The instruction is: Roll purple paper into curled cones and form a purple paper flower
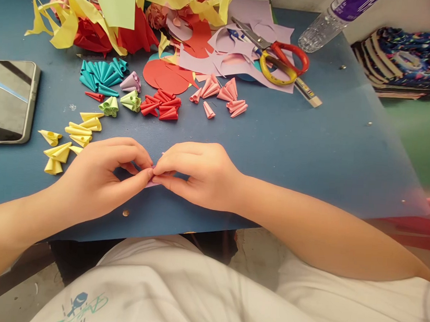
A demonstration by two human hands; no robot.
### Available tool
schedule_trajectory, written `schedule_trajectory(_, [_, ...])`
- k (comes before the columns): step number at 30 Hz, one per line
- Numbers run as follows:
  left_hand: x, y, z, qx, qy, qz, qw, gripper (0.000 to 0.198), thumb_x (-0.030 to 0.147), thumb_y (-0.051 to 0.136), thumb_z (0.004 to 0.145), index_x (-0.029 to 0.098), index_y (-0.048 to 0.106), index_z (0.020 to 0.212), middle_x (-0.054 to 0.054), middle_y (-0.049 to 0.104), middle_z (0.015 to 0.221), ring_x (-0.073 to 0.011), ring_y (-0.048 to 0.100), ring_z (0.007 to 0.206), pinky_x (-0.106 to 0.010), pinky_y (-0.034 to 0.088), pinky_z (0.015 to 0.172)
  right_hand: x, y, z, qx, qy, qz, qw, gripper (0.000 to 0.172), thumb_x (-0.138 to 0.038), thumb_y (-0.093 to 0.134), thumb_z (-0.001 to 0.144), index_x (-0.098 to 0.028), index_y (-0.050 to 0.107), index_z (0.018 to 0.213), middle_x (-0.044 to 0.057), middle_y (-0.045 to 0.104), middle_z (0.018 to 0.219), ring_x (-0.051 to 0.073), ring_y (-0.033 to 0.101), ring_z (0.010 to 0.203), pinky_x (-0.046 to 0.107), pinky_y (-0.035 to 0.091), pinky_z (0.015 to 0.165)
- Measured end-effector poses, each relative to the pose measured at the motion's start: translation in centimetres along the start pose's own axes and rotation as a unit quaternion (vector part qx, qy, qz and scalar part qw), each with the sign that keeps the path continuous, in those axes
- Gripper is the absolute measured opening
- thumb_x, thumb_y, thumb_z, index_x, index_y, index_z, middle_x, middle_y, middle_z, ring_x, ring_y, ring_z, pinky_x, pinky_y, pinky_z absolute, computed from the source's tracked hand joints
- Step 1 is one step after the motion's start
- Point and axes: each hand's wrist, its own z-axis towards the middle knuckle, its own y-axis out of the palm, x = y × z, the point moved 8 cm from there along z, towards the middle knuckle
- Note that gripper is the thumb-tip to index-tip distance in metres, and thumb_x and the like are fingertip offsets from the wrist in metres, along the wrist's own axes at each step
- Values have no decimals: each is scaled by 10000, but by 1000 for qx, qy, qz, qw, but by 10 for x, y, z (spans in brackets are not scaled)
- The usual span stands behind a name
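Observation:
My left hand [102,174] and my right hand [196,174] meet fingertip to fingertip low over the blue table [309,146]. Both pinch a small pink piece of paper [153,182], mostly hidden under the fingers. Rolled paper cones lie in groups beyond the hands: yellow cones [70,136] beside my left hand, teal cones [100,75], light green cones [120,103], red cones [162,106] and pink cones [220,96].
A phone [9,100] lies at the left edge. Scissors with red and yellow handles [278,61] rest on lilac paper scraps [220,55]. Yellow and red paper offcuts [100,20] pile at the back. A plastic bottle [326,20] lies far right beside a patterned cloth [404,60].

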Motion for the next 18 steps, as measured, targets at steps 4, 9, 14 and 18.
schedule_trajectory(4, [2, -1, 0, 6, -4, 2, 1000, 164, 284, 708, 969, 223, 775, 833, -25, 766, 875, -171, 682, 779, -264, 524, 685, 8, 0, -2, 2, 67, 45, 997, 128, -90, 729, 979, -186, 685, 1053, -30, 820, 910, 79, 779, 806, 183, 621, 792])
schedule_trajectory(9, [1, 0, 1, -6, -3, 13, 1000, 180, 291, 695, 965, 223, 762, 813, -26, 775, 871, -184, 691, 789, -287, 535, 719, 17, 2, -5, -4, 148, 105, 983, 255, -98, 721, 973, -199, 603, 1176, -23, 837, 919, 106, 819, 854, 212, 647, 823])
schedule_trajectory(14, [-3, 1, 0, -5, -16, -6, 1000, 113, 311, 720, 973, 224, 762, 914, 4, 766, 831, -164, 692, 744, -273, 528, 703, 15, 3, -5, -23, 151, 98, 983, 237, -76, 658, 1002, -205, 592, 1189, -8, 857, 958, 106, 819, 872, 219, 633, 836])
schedule_trajectory(18, [-1, 0, 0, -6, -10, 22, 1000, 165, 305, 708, 991, 224, 754, 855, 18, 751, 771, -145, 660, 685, -266, 487, 651, 16, 4, -5, -34, 153, 101, 982, 285, -89, 636, 1012, -173, 581, 1278, 8, 864, 987, 113, 828, 907, 215, 627, 844])
